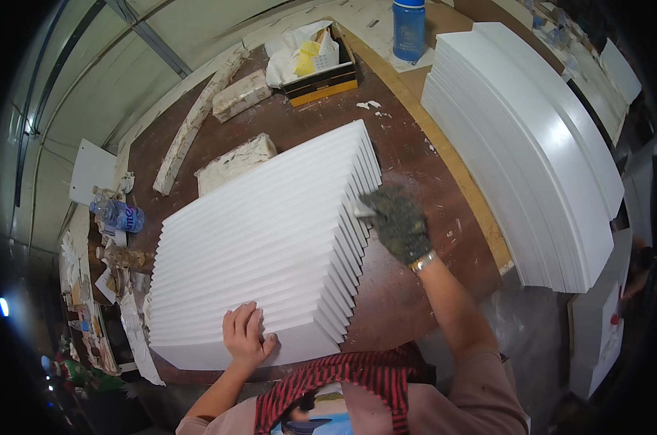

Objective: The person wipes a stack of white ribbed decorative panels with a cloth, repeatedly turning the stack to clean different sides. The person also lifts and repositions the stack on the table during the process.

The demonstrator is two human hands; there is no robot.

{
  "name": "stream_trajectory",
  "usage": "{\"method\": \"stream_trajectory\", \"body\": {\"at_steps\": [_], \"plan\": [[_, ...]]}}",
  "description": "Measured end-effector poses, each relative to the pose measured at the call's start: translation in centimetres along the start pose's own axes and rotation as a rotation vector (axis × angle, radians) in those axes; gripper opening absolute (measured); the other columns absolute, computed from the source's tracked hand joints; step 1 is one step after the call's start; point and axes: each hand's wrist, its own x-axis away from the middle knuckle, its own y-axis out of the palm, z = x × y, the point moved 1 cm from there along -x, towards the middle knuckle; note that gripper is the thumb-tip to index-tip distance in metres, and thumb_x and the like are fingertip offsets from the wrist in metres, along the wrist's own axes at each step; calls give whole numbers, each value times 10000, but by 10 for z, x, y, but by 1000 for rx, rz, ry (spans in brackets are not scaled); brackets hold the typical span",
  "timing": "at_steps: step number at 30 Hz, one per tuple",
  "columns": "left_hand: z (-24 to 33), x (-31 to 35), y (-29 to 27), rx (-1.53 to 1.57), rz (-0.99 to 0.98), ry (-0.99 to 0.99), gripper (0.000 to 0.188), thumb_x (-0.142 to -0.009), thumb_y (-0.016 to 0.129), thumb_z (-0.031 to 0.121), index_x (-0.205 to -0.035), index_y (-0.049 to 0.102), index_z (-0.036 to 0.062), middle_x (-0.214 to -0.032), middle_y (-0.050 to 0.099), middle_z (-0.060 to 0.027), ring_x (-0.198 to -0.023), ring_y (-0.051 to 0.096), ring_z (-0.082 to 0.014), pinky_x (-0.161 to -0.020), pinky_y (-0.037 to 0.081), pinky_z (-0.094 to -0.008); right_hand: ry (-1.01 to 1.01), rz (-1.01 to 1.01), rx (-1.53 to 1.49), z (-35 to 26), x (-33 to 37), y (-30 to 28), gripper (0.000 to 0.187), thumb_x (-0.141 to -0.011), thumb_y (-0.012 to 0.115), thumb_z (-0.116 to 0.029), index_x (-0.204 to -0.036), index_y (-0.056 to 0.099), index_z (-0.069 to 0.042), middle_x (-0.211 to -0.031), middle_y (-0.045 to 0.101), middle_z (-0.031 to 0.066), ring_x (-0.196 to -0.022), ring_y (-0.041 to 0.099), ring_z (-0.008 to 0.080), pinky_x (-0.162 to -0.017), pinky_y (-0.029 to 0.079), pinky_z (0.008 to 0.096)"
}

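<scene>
A row of white panels (pixel 256 232), stacked in steps so that each edge shows, leans across the brown table. My bare left hand (pixel 247 335) rests on the nearest panel with its fingers stretched over the upper edge. On my right hand (pixel 397 223) is a dark, worn work glove, with a watch at the wrist. Its fingers are closed round a small pale piece (pixel 362 210), too little of which shows to tell its kind. That piece is against the stepped right ends of the panels, about halfway along the row.
A tall stack of white panels (pixel 517 152) stands at the right. Behind the row lie plaster-smeared blocks (pixel 241 96), a long smeared bar (pixel 198 123) and a box (pixel 321 87) with cloths. A blue bottle (pixel 409 32) stands far back; clear bottles (pixel 118 215) lie left.
</scene>
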Motion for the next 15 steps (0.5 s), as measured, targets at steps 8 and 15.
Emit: {"method": "stream_trajectory", "body": {"at_steps": [8,15], "plan": [[-1,-4,1,-7,10,7,510,-925,564,474,-1185,635,41,-1277,635,-151,-1111,613,-375,-994,428,-561,117,-40,39,10,-10,4,285,-840,739,-222,-1099,743,-104,-1054,724,107,-1047,642,316,-963,479,465],[-2,-2,1,-5,-6,-1,516,-917,571,480,-1181,638,41,-1282,636,-149,-1128,612,-370,-1006,422,-561,149,13,-40,14,-21,16,257,-840,752,-168,-1081,754,-80,-1046,718,132,-996,650,332,-942,494,454]]}}
